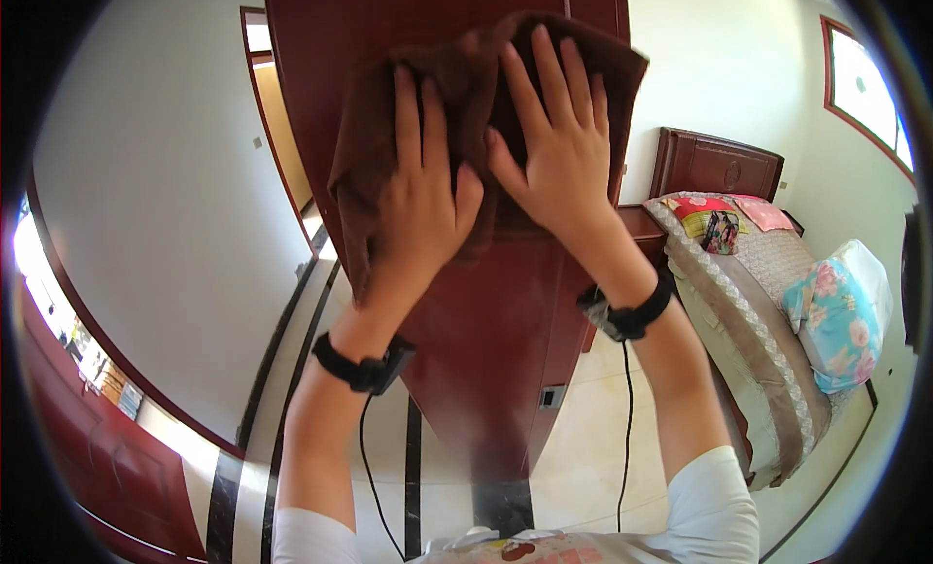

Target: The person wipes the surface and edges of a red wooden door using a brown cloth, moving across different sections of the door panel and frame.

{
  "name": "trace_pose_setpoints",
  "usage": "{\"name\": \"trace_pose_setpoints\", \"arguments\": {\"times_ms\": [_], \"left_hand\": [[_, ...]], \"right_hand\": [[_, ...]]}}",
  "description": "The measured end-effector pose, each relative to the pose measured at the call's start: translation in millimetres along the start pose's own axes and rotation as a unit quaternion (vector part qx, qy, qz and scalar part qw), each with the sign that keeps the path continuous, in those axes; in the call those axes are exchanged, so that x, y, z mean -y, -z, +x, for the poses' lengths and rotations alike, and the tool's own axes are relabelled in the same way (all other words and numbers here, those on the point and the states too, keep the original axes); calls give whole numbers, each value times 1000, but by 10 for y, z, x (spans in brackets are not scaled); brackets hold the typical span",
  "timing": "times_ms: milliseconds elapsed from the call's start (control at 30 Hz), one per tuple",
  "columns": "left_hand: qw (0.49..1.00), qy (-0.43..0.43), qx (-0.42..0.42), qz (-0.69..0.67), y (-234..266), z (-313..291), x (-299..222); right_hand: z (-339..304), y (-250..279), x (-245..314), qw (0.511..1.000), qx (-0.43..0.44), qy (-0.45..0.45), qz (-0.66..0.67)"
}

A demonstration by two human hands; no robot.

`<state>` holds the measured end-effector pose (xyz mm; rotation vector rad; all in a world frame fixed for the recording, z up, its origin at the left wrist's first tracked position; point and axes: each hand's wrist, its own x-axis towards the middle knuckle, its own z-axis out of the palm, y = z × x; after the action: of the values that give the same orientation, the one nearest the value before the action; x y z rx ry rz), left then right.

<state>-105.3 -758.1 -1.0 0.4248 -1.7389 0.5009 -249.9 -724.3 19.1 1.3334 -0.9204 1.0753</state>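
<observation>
A dark brown cloth [466, 88] lies bunched and creased against the upper part of a dark red door [486, 321]. My left hand [423, 195] presses flat on the cloth's left half, its visible fingers stretched upward and its thumb out to the side. To its right, my right hand [559, 156] lies flat on the cloth with fingers spread. Neither hand is closed round the fabric. A metal latch plate [552, 397] sits on the door's edge, well below my right hand. Black straps with small devices circle both wrists.
On the right stands a bed [739, 263] with pillows and a blue flowered bundle [841, 316]. A dark red nightstand [641, 224] is between the door and bed. Thin black cables [627, 438] hang from both wrists. A white wall [146, 195] is on the left.
</observation>
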Motion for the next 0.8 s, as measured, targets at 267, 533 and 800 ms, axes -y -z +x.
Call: {"name": "trace_pose_setpoints", "arguments": {"times_ms": [267,533,800], "left_hand": [[997,-54,61,4,-148,-530,-84],[960,-160,226,47,-281,-1483,-163],[977,-38,192,-81,-319,-872,-32]], "right_hand": [[-619,133,107,986,38,-75,144],[-1657,259,378,966,205,-40,154],[-896,216,228,986,157,-27,47]]}}
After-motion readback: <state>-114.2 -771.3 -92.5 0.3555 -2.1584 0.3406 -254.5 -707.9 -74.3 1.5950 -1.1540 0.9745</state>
